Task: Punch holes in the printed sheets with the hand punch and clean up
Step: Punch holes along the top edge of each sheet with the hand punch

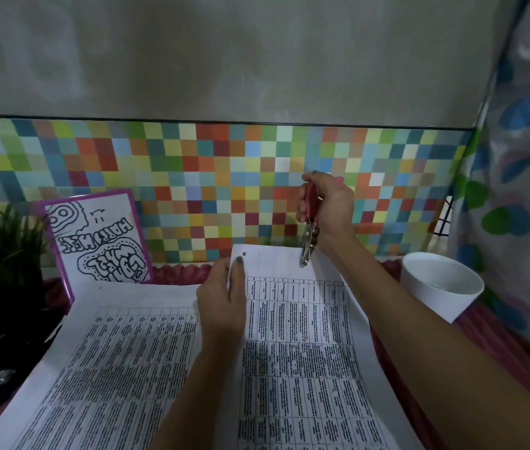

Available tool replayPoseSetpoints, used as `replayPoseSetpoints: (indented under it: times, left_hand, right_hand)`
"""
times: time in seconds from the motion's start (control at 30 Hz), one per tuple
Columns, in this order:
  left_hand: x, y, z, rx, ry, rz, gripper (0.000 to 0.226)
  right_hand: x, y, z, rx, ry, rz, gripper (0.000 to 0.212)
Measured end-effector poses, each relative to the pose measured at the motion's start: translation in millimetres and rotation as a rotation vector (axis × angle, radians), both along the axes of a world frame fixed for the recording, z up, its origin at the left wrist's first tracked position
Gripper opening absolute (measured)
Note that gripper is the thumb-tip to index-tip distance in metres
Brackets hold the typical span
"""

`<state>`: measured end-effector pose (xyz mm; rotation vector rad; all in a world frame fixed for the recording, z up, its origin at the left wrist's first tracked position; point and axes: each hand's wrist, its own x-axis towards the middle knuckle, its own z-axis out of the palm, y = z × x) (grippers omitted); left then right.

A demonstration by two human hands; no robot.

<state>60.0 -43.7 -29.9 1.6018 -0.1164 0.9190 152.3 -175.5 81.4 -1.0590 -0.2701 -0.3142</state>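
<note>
Two sheets of printed tables, one over the other. Upper sheet (302, 336): lifted at its far end, one hole (244, 254) near the far left corner. Lower sheet (111, 352): flat on the counter (500, 345), showing out to the left from under the upper one. Left hand (224, 306): pinches the upper sheet's left edge just below the hole, thumb on the printed face, fingers curled behind the paper. Right hand (328, 209): wrapped tight round the red handles of the punch (309, 228), held upright with the metal head pointing down. Punch head: at the upper sheet's far edge, right of the hole; whether it bites the paper cannot be told. Counter: covered in ribbed pink material. Cup (435, 287): white, upright, on the right, well apart from the sheets. Plant (0, 251): green, spiky, dark pot, far left. Card (101, 241): purple border, black doodle lettering, leaning on the wall beside the plant, its lower edge behind the lower sheet. Wall tiles (192, 177): small multicoloured squares, grey wall above. Curtain (523, 190): pale with blue and green blobs, right edge.
</note>
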Motion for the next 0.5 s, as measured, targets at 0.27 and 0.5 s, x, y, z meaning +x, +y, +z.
replayPoseSetpoints:
  times: [0.27, 0.5]
  left_hand:
    - [-2.9, 0.0, 3.8, -0.019, -0.007, -0.030, 0.040]
    - [2.0, 14.6, 12.9, -0.149, 0.314, -0.324, 0.017]
  right_hand:
    - [-5.5, 1.0, 1.7, 0.018, -0.060, -0.060, 0.021]
    - [-8.6, 2.1, 2.3, 0.010, -0.062, -0.098, 0.028]
